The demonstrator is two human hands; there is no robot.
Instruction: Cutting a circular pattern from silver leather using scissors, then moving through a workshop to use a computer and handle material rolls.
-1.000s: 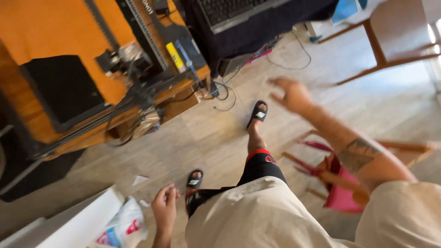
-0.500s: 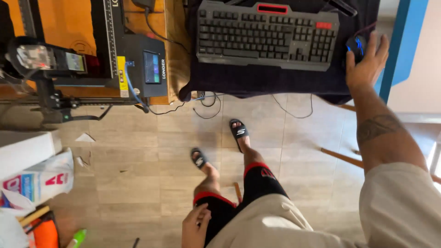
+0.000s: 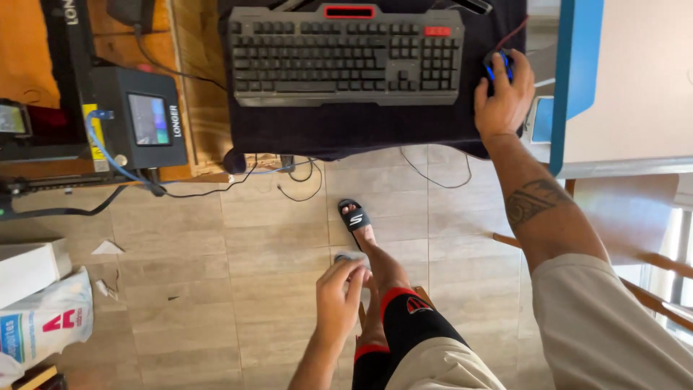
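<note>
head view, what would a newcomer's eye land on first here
First the big dark keyboard with red accents, at the top centre on a dark mat, with the right hand resting on a mouse that glows blue just to its right. Next the left hand, hanging empty low in the middle above the tiled floor and a black sandal. At the left, a dark box with a small lit screen sits on a wooden top.

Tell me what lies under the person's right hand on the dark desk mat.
Under the right hand sits a black computer mouse with blue lights, resting on the dark desk mat beside the black keyboard. The palm covers the mouse's rear, so only its front shows.
</note>
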